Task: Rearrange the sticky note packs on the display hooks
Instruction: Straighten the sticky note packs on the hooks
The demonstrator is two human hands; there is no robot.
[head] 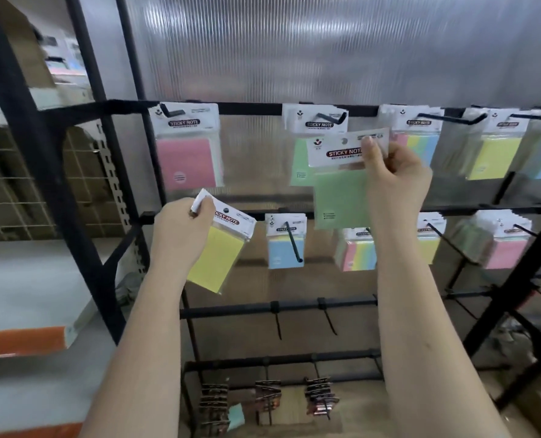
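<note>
Two packs are found off the hooks and in hand; the rearrangement is judged to be in mid-course.

The left hand point(180, 229) is closed on the header card of a yellow pack point(215, 260), which is held tilted, clear of any hook, in front of the left end of the second rail point(389, 211). The right hand point(395, 172) pinches the header of a green pack point(342, 197), thumb over the card's right end. This pack is held in front of the green pack on the hook point(299, 162) of the top rail point(250, 107); its hang hole is seen below and clear of that hook point(332, 120), so it is not hung.

Already hung on the top rail: a pink pack point(185, 162), the green one, a striped pack point(417, 147), and a yellow stack point(493, 156) at the right, with blue beside it. On the second rail: a blue pack point(285, 252), a second striped pack point(357, 254), and a pink stack point(506, 252).

Whether the colours are intended to be grouped cannot be told. Outstanding, at least: both held packs remain to be hung. The green pack is judged to belong with its match above; a destination for the yellow pack is not evident. The lower rails carry bare hooks and are not yet used.
</note>
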